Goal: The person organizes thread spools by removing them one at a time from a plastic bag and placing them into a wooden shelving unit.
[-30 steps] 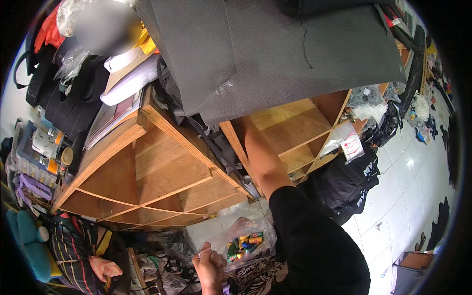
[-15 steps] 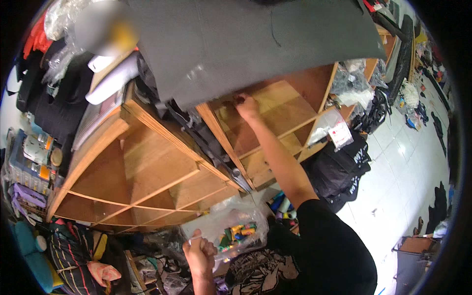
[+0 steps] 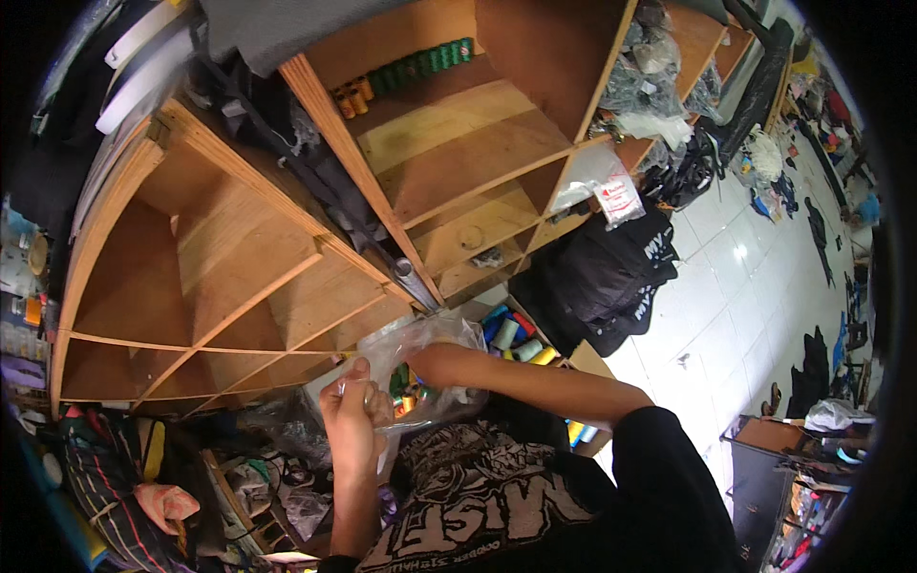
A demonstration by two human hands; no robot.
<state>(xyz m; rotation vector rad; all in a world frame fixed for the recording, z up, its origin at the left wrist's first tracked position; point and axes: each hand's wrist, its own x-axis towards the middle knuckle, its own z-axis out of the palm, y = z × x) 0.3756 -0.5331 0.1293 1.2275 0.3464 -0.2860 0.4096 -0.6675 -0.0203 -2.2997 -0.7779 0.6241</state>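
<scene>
Left hand (image 3: 355, 413), lower center of frame: fingers curled closed, thumb up, pinching the edge of a clear plastic bag (image 3: 460, 332). Right hand (image 3: 437, 365), just beside it: reaches into the bag mouth; fingertips hidden, so cannot tell how far open or whether anything is held. Small thread spools (image 3: 409, 399), yellow-orange and green, lie in the bag below both hands. Right of the bag, larger cones of thread (image 3: 527, 350) in an open carton (image 3: 589, 358). Upper center: wooden shelf (image 3: 458, 134), green spools (image 3: 425, 65) lined up along its back, orange spools (image 3: 353, 97) at the row's left end.
</scene>
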